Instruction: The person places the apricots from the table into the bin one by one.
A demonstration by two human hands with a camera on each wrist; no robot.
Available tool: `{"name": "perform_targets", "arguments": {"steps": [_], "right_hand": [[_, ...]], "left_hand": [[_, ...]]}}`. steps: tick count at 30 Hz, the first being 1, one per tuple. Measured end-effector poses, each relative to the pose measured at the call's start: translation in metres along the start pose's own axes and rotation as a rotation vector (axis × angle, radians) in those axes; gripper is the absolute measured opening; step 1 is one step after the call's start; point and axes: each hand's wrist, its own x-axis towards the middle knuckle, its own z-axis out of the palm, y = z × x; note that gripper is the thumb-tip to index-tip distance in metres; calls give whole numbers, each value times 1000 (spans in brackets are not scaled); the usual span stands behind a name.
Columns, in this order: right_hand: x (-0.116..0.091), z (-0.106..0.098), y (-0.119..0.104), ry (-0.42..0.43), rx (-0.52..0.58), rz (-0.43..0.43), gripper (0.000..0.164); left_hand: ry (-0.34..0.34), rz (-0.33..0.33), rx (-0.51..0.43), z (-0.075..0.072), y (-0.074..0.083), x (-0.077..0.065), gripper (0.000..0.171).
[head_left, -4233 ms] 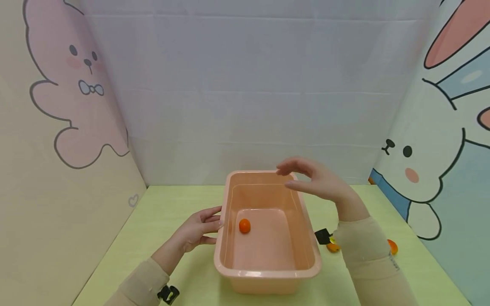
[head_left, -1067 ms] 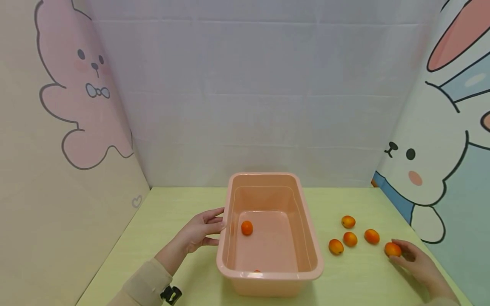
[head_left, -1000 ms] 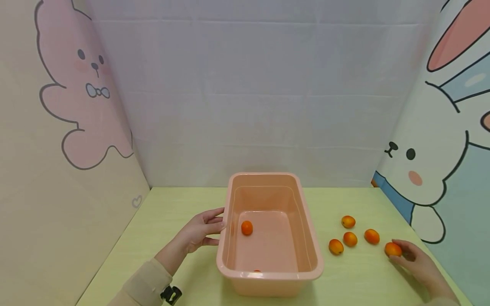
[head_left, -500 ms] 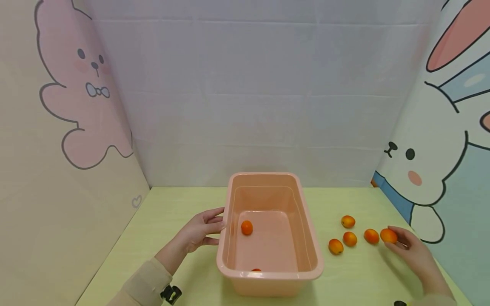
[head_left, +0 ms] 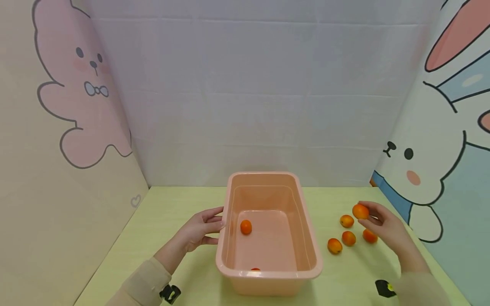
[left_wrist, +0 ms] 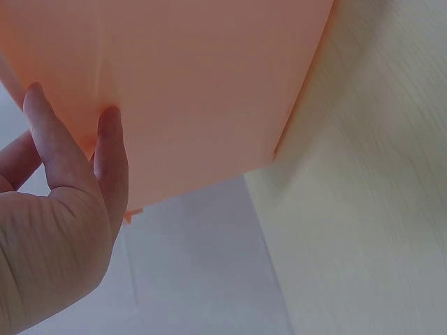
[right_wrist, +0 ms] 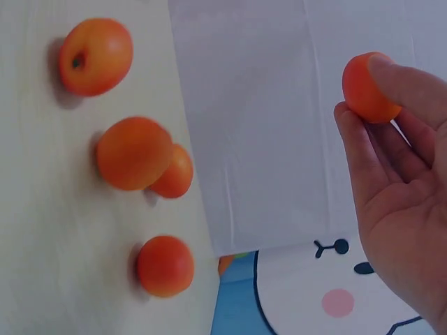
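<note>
Between the thumb and fingers of my right hand is a small oval orange fruit, raised above the table. The right wrist view shows the pinched fruit against the back wall. Several like it lie below, among them one fruit nearest the tub. My left hand rests against the left side of a deep peach-coloured plastic tub, its fairly straight fingers touching the outer wall just under the rim. Inside the tub sits one fruit; a second fruit is mostly hidden behind the front rim.
The pale green table meets a white backdrop at its far edge. Side panels with a printed bear and rabbit close it in left and right. The tub's raised walls stand between both hands.
My right hand, earlier empty over the tub, went to the fruits at the right, took the outermost one, lifted it and moved left and away. My left hand has stayed at the tub.
</note>
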Motion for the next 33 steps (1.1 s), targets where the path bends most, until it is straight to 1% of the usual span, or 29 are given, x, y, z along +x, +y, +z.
{"name": "perform_targets", "arguments": {"steps": [2,4,9,13,15,20,23,27,33], "right_hand": [[5,3,-13,-22,-12,5,61],[10,5,-25,-40,-12,-13,61],[23,15,-53,-45,22,-121,54],[35,19,-75,-64,44,-171,51],[40,21,-86,-81,67,-191,51],[54,26,-114,-116,154,-277,49],[63,28,-131,-135,185,-304,48],[74,29,-153,-165,220,-319,49],[88,35,-181,-201,249,-352,50]], "left_hand": [[-4,2,3,0,0,-1,66],[-7,4,6,0,1,-2,66],[4,-5,9,0,2,-2,65],[-3,-2,8,-1,3,-3,65],[-10,0,6,-1,4,-3,66],[-12,-2,5,-1,4,-3,65],[-16,0,7,-1,4,-3,65],[-20,0,7,-1,4,-3,65],[5,-19,3,0,4,-2,64]]}}
